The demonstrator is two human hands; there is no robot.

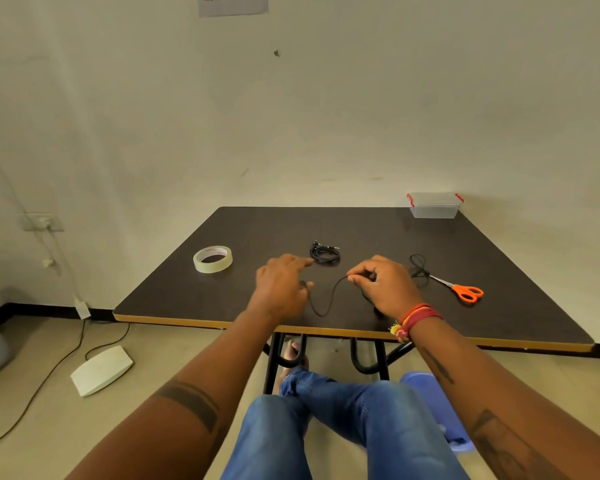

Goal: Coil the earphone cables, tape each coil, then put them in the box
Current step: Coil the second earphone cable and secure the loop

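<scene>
Head view: on your bench (499, 271), one tape roll (212, 259) lies left. Your left hand (281, 289) pinches one end of a loose black cable (326, 299); your right hand (385, 285) pinches the other. One coiled cable (324, 252) lies beyond (untaped). One pair of scissors (463, 291), one box (434, 205) far right.

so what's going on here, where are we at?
A person sits at a dark table with a black earphone cable strung between both hands. The right hand pinches it; the left hand holds the other end, index finger extended. One coiled cable lies just beyond the hands; whether it is taped is unclear. The tape roll, the orange scissors and the closed plastic box lie untouched.
</scene>
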